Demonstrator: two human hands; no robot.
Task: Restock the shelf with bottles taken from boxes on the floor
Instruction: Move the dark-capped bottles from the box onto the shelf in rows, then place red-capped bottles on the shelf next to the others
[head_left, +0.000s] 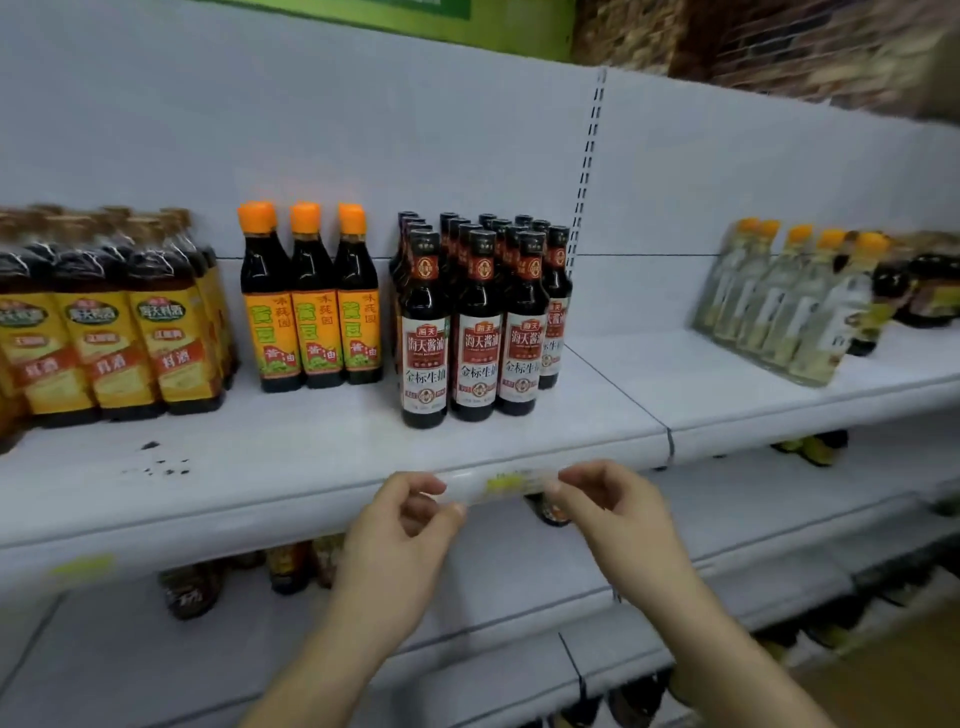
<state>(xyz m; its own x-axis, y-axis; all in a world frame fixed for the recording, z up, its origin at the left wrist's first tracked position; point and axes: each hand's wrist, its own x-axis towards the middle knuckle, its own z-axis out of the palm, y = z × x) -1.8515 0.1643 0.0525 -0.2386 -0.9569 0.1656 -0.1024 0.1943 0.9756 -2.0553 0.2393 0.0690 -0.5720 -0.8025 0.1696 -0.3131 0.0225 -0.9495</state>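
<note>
1. Clear plastic price strip (498, 483) at the shelf (311, 457) front edge, six o'clock, pinched at its ends by the left hand (410, 514) and right hand (608, 499); neither holds a bottle.
2. Soy sauce bottles (475, 322) stand at twelve o'clock; the shelf is bare at two o'clock, so restocking looks unfinished.

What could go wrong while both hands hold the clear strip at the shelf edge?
The clear strip, pinched only at its ends by the left hand and right hand, might bend or slip free. The dark-capped bottles stand on the shelf behind it; a sudden jerk could topple the front row.
</note>
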